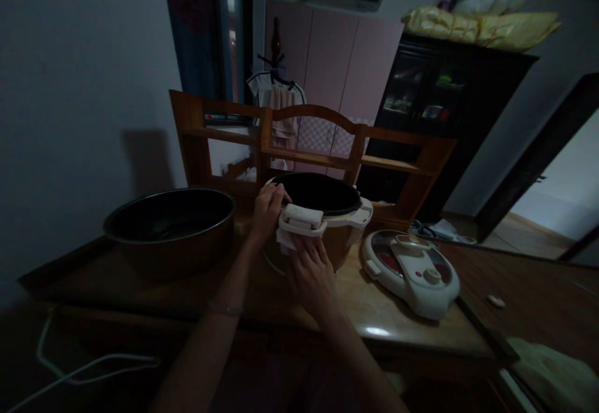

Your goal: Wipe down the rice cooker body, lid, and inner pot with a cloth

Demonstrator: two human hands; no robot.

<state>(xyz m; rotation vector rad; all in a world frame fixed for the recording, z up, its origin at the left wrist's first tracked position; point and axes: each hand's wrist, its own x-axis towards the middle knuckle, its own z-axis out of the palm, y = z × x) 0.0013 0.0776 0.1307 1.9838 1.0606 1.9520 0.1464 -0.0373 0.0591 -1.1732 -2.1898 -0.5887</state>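
The electric pressure cooker [344, 244], white and tan with a dark round opening, stands lidless on the wooden desk. My left hand [269, 210] grips its rim at the left, fingers curled over the edge beside the white front latch [303, 216]. Just below that latch, my right hand [311, 266] presses a small white cloth [284, 239] against the cooker's front; its fingertips are partly hidden under the latch. To the right lies the cooker's lid [412, 272], white with a clear-looking panel and a knob. A large dark inner pot [171, 232] sits at the left.
A wooden shelf frame [311, 158] rises along the desk's back edge, close behind the cooker. A white cable [100, 363] hangs at the lower left. On the brown surface to the right lie a small white object [496, 301] and a pale bag or cloth [555, 366].
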